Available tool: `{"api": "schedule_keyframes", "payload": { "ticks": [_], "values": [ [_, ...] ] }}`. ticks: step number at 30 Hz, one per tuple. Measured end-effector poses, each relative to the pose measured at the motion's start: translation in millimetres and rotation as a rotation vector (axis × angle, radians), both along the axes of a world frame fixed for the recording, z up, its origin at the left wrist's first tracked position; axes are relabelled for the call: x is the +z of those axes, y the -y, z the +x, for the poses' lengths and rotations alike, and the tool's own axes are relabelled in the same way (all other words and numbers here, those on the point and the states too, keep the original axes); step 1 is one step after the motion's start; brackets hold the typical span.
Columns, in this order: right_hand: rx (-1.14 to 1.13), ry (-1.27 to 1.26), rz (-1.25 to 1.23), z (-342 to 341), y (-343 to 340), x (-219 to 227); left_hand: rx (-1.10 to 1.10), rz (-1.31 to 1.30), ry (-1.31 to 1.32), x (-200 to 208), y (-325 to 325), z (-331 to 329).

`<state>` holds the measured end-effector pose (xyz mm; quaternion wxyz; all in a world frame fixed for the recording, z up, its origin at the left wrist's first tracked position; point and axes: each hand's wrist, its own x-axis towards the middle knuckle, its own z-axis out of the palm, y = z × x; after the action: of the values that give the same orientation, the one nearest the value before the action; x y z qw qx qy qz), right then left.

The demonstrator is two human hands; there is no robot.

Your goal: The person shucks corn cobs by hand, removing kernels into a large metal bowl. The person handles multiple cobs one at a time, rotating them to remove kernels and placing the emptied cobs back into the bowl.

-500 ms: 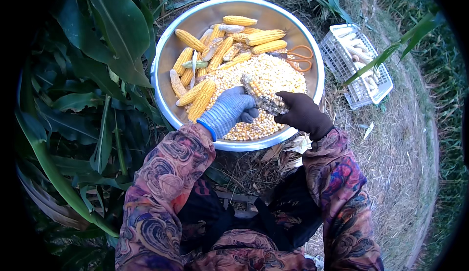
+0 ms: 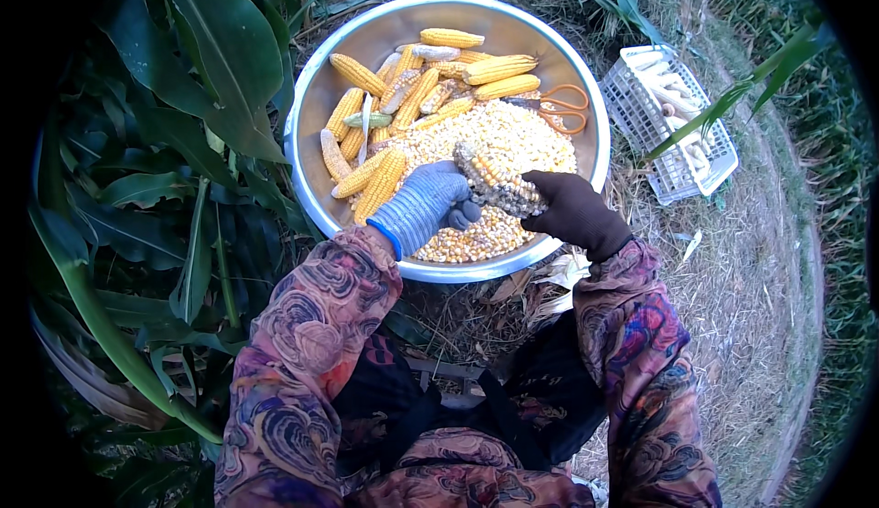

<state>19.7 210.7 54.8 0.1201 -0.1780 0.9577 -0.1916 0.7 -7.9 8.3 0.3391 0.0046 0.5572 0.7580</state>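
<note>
a: nearest you, your left hand (image 2: 423,204) in the blue knit glove and your right hand (image 2: 575,212) in the dark glove are both clamped on one half-stripped corn cob (image 2: 497,178). why over the bowl?

b: you hold it above the steel bowl (image 2: 316,96) so it seems loosened grain drops onto the loose kernels (image 2: 513,137) heaped on your side.

a: and beyond that?

b: whole yellow cobs (image 2: 499,69) lie along the far wall, apart from the grain, orange-handled scissors (image 2: 560,108) beside them. farther right, a white plastic basket (image 2: 678,174) of pale cobs sits on dry grass.
</note>
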Motion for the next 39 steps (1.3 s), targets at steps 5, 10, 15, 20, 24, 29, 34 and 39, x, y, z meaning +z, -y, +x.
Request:
{"api": "schedule_keyframes", "payload": {
  "ticks": [5,10,15,20,24,29,34,39],
  "values": [
    [0.014,-0.075,-0.098,-5,-9,-15,0.095,0.169,0.175,2,2,0],
    [-0.002,-0.083,-0.034,-3,-6,-10,0.096,0.258,0.191,8,1,1],
    [0.043,-0.187,0.043,-4,-5,-10,0.085,0.188,0.187,2,0,-2],
    [0.061,-0.164,0.036,0,-4,-4,0.045,-0.103,0.045,-3,-4,-2],
    [0.058,-0.221,0.085,0,0,-1,0.086,0.063,0.176,1,2,-2],
    [0.147,-0.405,0.117,1,-2,-7,0.088,0.068,0.196,11,-1,1],
    [0.143,-0.364,0.066,0,-1,-7,-0.006,-0.095,0.014,-2,2,-3],
    [0.081,-0.259,0.131,-1,0,-2,0.094,0.121,0.201,3,1,0]
  ]
}}
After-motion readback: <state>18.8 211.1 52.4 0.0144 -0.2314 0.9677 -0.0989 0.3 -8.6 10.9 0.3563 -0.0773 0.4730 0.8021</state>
